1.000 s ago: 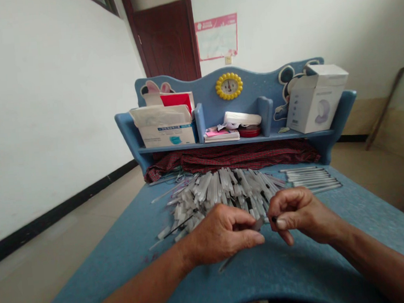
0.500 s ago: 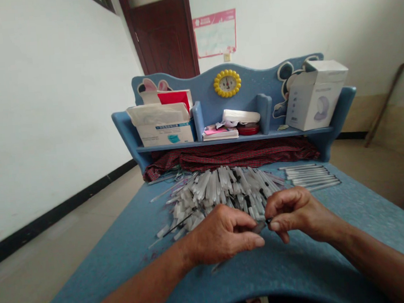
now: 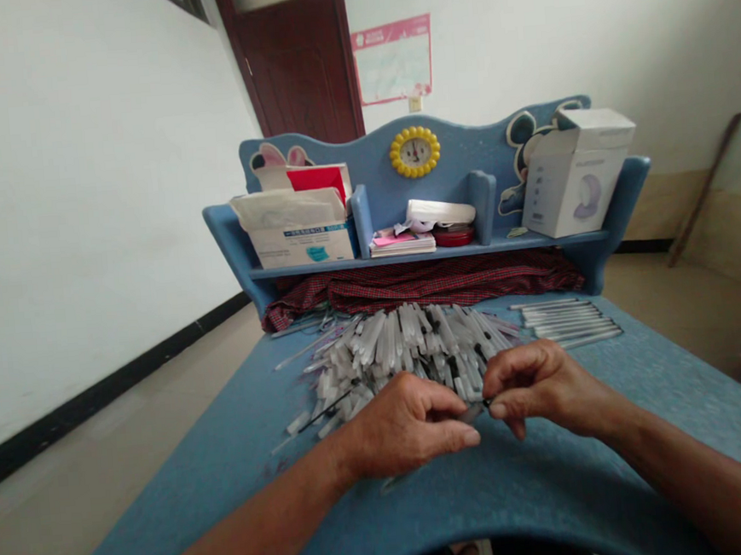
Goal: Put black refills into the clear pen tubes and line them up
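left hand (image 3: 408, 424), right hand (image 3: 536, 384) — pinching pen tube (image 3: 473, 412)

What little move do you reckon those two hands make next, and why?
Probably pushing the two pieces together. The left hand pinches a clear tube and the right hand pinches a small dark tip. Their ends nearly meet above the blue desk.

Head view: you look forward and down from above the blue desk (image 3: 244, 458) — close.
Faces: shelf (image 3: 433, 255), door (image 3: 302, 60).
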The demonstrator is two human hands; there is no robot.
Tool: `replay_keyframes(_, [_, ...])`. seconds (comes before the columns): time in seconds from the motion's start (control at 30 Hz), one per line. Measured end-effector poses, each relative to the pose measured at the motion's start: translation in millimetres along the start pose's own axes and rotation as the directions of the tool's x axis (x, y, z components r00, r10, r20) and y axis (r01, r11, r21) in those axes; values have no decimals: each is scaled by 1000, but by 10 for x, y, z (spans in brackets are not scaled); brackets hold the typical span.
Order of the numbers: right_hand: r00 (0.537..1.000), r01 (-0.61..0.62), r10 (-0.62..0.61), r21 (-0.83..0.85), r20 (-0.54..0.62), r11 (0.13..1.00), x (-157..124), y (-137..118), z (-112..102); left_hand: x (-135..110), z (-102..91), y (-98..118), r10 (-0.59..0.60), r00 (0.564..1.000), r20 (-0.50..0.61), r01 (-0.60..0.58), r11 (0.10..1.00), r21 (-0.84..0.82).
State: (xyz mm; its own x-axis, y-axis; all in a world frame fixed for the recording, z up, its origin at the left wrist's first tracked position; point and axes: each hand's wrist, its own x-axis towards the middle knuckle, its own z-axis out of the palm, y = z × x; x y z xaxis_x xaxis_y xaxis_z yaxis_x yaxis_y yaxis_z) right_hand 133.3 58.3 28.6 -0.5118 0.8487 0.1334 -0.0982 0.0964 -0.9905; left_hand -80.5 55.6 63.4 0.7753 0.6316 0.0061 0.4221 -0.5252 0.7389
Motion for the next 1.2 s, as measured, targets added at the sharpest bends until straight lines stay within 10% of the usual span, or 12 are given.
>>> replay_keyframes(0.8, [998, 33, -46, -265, -41, 964, 272, -346, 80, 66, -253, 123, 162, 979, -125, -71, 842, 534])
replay_keyframes(1.2, [987, 123, -149, -303, -65, 945, 601, -160, -67, 201, -406, -54, 218, 954, -207, 42, 585, 810])
